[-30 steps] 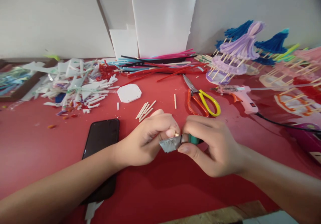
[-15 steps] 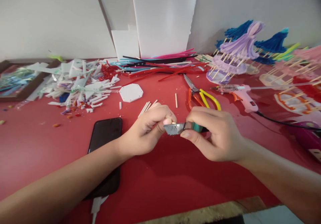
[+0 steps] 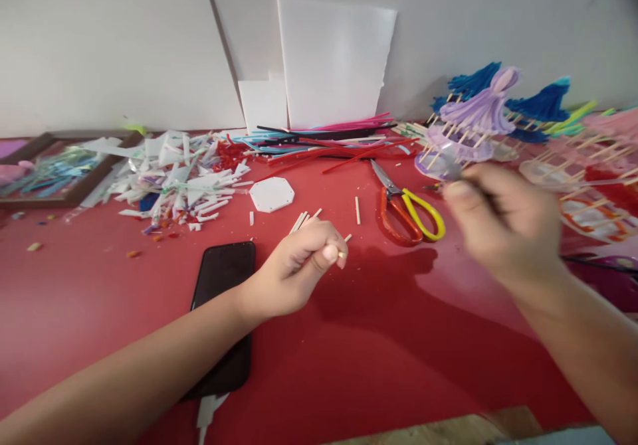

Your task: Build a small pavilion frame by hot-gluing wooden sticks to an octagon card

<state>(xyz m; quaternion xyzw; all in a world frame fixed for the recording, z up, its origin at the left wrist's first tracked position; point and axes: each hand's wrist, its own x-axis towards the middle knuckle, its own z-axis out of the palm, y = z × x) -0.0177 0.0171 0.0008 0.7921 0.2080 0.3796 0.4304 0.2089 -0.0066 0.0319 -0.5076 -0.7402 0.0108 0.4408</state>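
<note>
My left hand (image 3: 299,266) is closed in a pinch over the red table. From its fingertips pokes the end of a thin wooden stick (image 3: 341,254); the rest is hidden in the fingers. My right hand (image 3: 508,229) is raised at the right, fingers wrapped around a cutter knife, its grey blade (image 3: 451,167) blurred and its handle covered by the hand. Several wooden sticks (image 3: 299,222) lie just behind my left hand. A single short stick (image 3: 357,210) lies between them and the scissors (image 3: 411,216), which have one red and one yellow handle.
A black phone (image 3: 224,279) lies under my left forearm. Behind it are a white octagonal plate (image 3: 272,194), a heap of white scraps (image 3: 184,179) and coloured pipe cleaners (image 3: 329,138). Fuzzy-roofed stick models (image 3: 481,109) stand at the back right. White boards (image 3: 339,63) lean on the wall.
My right hand has moved up and to the right with the cutter knife, away from the stick. My left hand still pinches the stick. The whole view has shifted slightly.
</note>
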